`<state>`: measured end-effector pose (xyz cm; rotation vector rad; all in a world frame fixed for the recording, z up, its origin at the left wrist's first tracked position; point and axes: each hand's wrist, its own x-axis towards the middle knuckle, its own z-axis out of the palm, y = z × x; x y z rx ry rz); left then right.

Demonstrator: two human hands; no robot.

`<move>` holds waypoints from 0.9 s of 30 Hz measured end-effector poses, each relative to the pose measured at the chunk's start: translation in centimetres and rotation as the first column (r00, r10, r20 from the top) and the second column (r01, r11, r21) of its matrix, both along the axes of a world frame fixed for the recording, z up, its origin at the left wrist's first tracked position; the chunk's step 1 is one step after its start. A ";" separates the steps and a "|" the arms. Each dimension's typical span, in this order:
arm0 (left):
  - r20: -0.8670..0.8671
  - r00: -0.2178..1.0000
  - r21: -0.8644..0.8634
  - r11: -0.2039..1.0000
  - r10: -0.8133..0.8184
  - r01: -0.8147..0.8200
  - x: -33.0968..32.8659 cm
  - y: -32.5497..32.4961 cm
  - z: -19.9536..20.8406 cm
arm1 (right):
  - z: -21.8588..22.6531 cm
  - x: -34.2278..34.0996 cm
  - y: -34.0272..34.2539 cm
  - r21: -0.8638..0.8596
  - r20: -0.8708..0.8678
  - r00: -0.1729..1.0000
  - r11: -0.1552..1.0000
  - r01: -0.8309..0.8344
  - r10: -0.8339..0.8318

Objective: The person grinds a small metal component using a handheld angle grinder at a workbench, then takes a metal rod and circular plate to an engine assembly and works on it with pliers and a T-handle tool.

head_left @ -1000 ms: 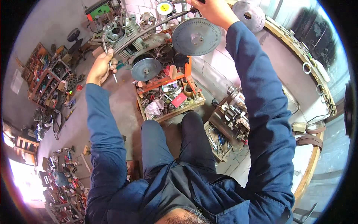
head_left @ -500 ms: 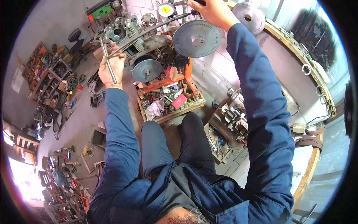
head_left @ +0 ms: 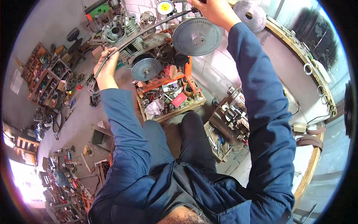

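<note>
A long T-handle wrench (head_left: 149, 29) slants across the upper part of the head view, its shaft rising to the right. My left hand (head_left: 107, 67) is closed around its lower left end, and the crossbar cannot be told apart from the shaft here. My right hand (head_left: 213, 11) grips at the upper right end, where a dark joint or socket shows; the top edge of the picture cuts off part of that hand. Just below the right hand stands a large grey disc with rings of small holes (head_left: 197, 37). A smaller grey disc (head_left: 146, 70) sits below the shaft.
A finned metal engine casing (head_left: 130, 48) stands behind the shaft on an orange stand (head_left: 189, 67). Below is a wooden crate (head_left: 167, 116) of small parts. Another holed disc (head_left: 249, 15) leans at upper right. Tools and parts litter the floor at left (head_left: 63, 175).
My left hand has turned and shifted slightly left and down on the wrench. The crossbar, which stood out across the shaft, no longer shows separately. My right hand stays nearly in place.
</note>
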<state>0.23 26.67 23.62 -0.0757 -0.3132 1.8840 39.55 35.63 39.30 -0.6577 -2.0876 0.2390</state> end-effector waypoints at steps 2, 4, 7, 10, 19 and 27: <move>-0.082 0.990 -0.153 0.981 0.111 -0.122 3.4 -0.8 1.2 | -0.6 0.5 0.5 0.005 0.008 1.000 1.000 0.009 -0.009; -0.450 0.832 -0.217 0.864 0.325 -0.455 7.8 -2.8 3.0 | -0.3 0.5 0.4 0.015 -0.005 1.000 1.000 0.006 -0.006; -0.680 0.497 -0.091 0.611 0.539 -0.787 7.0 -0.6 1.8 | 0.1 0.3 0.4 0.022 0.038 0.999 0.999 0.032 -0.033; -0.806 0.358 -0.130 0.449 0.472 -0.884 8.0 0.4 1.2 | 0.0 0.3 0.4 0.060 0.030 0.999 0.998 0.035 -0.037; -0.898 0.266 -0.085 0.456 0.351 -0.886 7.9 0.4 -0.1 | 0.0 0.6 0.6 0.121 0.075 0.996 0.992 0.037 -0.046; -0.675 0.604 -0.127 0.739 0.424 -0.661 4.7 0.2 -0.5 | 0.0 0.8 0.5 0.062 0.052 0.998 0.997 0.044 -0.047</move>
